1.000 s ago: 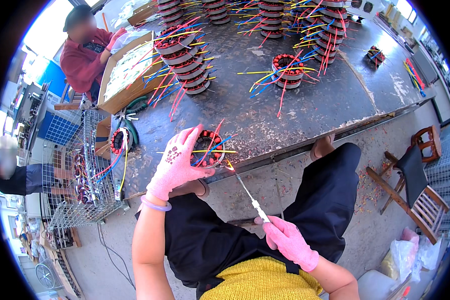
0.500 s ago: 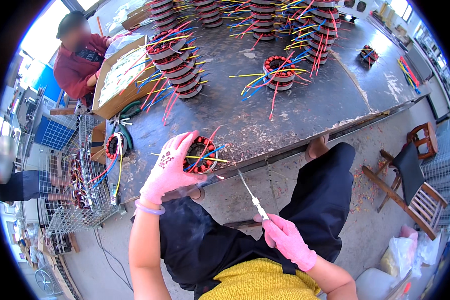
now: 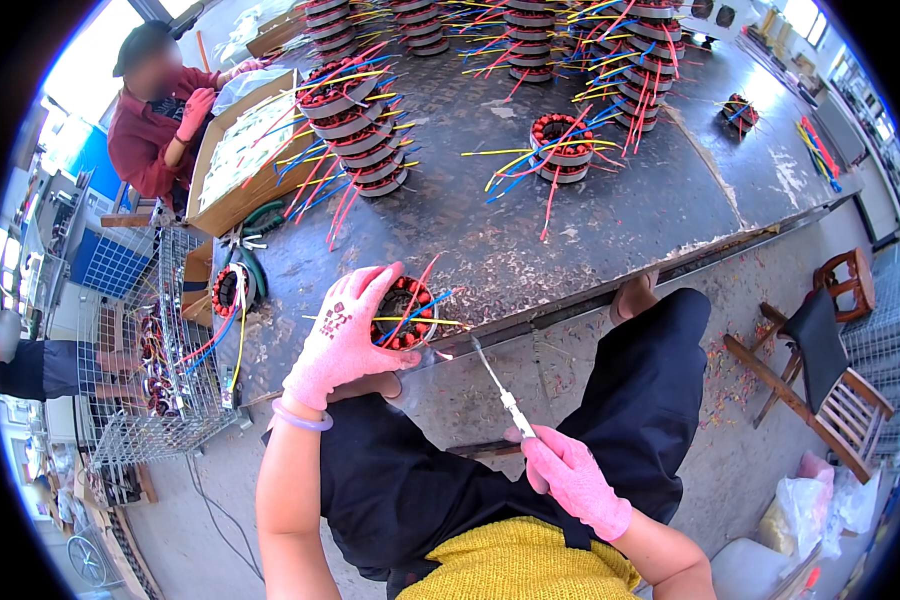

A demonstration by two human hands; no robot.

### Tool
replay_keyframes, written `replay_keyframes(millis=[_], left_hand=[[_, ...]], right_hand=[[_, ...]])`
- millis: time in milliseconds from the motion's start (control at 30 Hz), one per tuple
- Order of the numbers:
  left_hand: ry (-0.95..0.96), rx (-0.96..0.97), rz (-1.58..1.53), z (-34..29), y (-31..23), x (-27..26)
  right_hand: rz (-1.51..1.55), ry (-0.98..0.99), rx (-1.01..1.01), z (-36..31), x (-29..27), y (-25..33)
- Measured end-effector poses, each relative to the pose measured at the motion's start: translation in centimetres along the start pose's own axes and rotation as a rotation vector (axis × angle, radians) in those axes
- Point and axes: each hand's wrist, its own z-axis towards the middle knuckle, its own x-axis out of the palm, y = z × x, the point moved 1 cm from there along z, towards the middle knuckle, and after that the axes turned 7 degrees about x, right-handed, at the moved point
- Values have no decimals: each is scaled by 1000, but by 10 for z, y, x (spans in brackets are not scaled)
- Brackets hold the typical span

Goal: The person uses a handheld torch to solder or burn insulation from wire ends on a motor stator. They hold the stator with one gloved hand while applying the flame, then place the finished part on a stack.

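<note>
My left hand (image 3: 338, 338), in a pink glove, is closed around the side of a motor stator (image 3: 406, 339) at the table's near edge. This stator is a ring of red-and-black windings with red, blue and yellow lead wires. One short lead sticks out toward me past my thumb, its end pale. My right hand (image 3: 575, 478), gloved in pink too, grips a slim tool (image 3: 511, 403) with a white handle and a narrow metal shaft; its exact kind is unclear. The tool's tip points up-left and stops just right of the stator, apart from it.
Stacked stators (image 3: 360, 140) stand on the dark metal table (image 3: 450, 220), with a single stator (image 3: 560, 165) farther right. Another stator (image 3: 228, 292) and green-handled pliers (image 3: 253, 262) lie at the left edge. A wire basket (image 3: 175, 390), a co-worker (image 3: 155, 130) and a wooden chair (image 3: 820, 375) surround the table.
Both my hands hold nearly the same pose. Smoke near the left wrist has faded. The co-worker's gloved hand has risen above the box.
</note>
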Motion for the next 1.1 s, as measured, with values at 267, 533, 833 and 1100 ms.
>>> replay_keyframes(millis=[267, 533, 833, 1100], left_hand=[[-8, 17, 10, 0, 1, 2], [-18, 8, 5, 0, 0, 3], [-15, -19, 16, 0, -2, 2], [-16, -15, -5, 2, -3, 3]], right_hand=[[37, 4, 13, 1, -1, -2], [6, -12, 23, -1, -1, 3], [65, -1, 27, 1, 0, 0], [91, 0, 25, 0, -1, -2]])
